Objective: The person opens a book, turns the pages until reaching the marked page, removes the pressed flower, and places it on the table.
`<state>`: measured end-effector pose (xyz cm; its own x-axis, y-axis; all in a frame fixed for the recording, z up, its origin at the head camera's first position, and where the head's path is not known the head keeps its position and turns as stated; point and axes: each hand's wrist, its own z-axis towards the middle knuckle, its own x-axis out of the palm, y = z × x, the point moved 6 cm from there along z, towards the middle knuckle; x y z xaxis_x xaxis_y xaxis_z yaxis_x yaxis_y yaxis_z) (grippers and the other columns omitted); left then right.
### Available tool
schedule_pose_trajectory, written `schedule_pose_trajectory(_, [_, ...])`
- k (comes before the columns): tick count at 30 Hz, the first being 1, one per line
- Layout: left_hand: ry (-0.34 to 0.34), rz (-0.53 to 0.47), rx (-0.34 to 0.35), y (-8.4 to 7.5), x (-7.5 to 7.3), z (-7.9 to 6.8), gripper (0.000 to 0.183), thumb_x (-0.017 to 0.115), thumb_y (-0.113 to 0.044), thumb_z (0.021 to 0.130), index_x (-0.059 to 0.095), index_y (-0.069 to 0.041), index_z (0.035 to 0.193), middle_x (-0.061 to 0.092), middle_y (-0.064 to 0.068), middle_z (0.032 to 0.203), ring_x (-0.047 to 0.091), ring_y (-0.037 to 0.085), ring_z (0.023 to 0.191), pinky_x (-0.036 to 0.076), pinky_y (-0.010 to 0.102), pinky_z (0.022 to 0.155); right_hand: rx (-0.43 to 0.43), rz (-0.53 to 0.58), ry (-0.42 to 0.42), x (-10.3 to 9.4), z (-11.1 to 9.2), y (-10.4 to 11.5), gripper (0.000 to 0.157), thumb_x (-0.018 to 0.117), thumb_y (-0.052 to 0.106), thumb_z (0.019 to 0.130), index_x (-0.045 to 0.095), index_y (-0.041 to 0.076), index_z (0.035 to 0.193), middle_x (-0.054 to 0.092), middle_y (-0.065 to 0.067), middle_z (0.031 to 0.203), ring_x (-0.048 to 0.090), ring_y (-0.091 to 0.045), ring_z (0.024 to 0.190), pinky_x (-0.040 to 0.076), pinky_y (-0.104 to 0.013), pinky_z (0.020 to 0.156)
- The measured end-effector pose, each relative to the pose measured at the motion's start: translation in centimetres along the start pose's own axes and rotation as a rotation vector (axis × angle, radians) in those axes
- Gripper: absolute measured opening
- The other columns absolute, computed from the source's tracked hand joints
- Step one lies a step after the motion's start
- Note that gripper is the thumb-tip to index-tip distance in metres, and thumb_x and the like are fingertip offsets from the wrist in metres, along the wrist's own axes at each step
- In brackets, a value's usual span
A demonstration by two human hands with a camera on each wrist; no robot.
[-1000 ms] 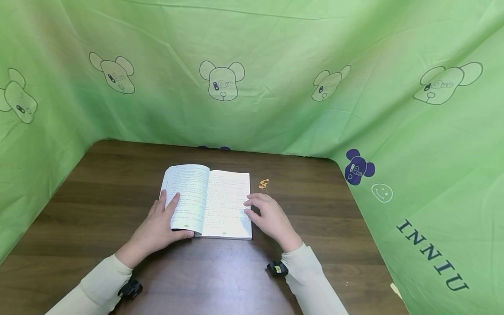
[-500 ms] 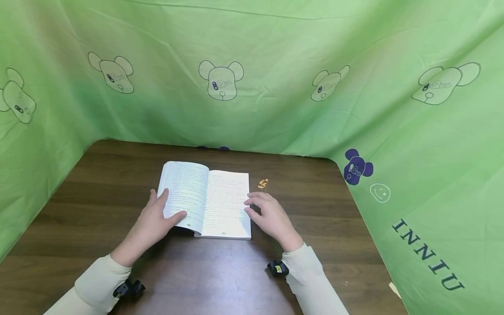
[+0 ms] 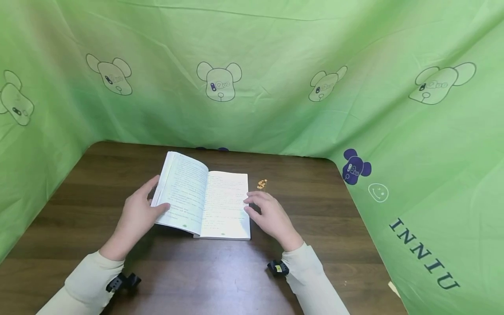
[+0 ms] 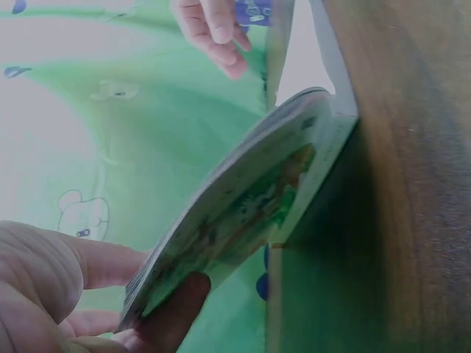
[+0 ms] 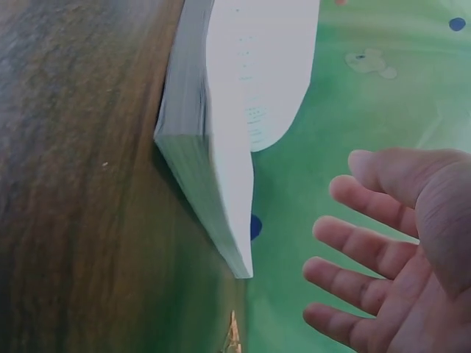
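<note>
An open book point(image 3: 226, 203) with printed pages lies on the brown table. My left hand point(image 3: 138, 210) pinches its left side, thumb on the page and fingers beneath, and that side is raised at a slant. In the left wrist view the colourful cover point(image 4: 257, 206) shows on the underside of the lifted part, with the fingers point(image 4: 176, 309) on it. My right hand point(image 3: 269, 216), fingers spread and relaxed, hovers at the book's right edge. The right wrist view shows that hand point(image 5: 397, 250) holding nothing, apart from the thick block of pages point(image 5: 202, 169).
A small gold, leaf-like ornament point(image 3: 261, 183) lies just right of the book, beyond the right hand. Green cloth point(image 3: 220, 122) with bear-head prints surrounds the wooden table point(image 3: 220, 280) at the back and sides.
My left hand has moved left from lying over the page to gripping its outer edge, and the book's left side has risen. The right hand has stayed in place.
</note>
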<state>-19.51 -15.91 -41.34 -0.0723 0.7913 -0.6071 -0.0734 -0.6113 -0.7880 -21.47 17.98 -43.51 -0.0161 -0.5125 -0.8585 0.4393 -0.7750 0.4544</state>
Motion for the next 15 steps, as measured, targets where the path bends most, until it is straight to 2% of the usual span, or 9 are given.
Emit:
schedule_pose_trajectory(3, [0.031,-0.071,-0.025,-0.2,-0.1,0.3,0.086,0.075,-0.001,0.088,0.028,-0.001,0.160,0.044,0.027,0.155,0.067,0.045,0.114,0.062,0.039,0.075,0.009,0.017,-0.013,-0.3,0.2,0.2,0.020,0.070,0.026,0.098,0.075,0.015,0.114,0.066,-0.003,0.135,0.059,-0.024,0.129,0.047,-0.045,0.108])
schedule_pose_trajectory(8, [0.076,-0.166,-0.059,-0.3,-0.1,0.5,0.095,0.076,-0.001,0.088,0.019,-0.005,0.164,0.047,0.027,0.153,0.067,0.041,0.116,0.059,0.025,0.072,0.033,0.067,-0.015,-0.6,0.4,0.3,0.023,0.068,0.029,0.099,0.075,0.014,0.116,0.066,-0.004,0.136,0.057,-0.025,0.132,0.045,-0.046,0.110])
schedule_pose_trajectory(11, [0.100,-0.240,-0.078,-0.7,0.1,0.5,0.097,0.075,-0.001,0.088,0.016,-0.007,0.164,0.052,0.027,0.149,0.069,0.035,0.112,0.058,0.023,0.071,0.039,0.124,-0.032,-0.8,0.5,0.4,0.025,0.068,0.030,0.100,0.075,0.013,0.117,0.066,-0.004,0.136,0.058,-0.024,0.132,0.045,-0.045,0.111])
schedule_pose_trajectory(15, [0.129,-0.306,-0.093,-1.5,0.6,0.6,0.094,0.072,0.001,0.090,0.015,-0.010,0.165,0.055,0.028,0.144,0.070,0.033,0.109,0.060,0.026,0.072,0.076,0.244,-0.069,-1.1,0.5,0.3,0.027,0.067,0.029,0.100,0.073,0.012,0.121,0.068,-0.005,0.132,0.061,-0.023,0.128,0.046,-0.045,0.110])
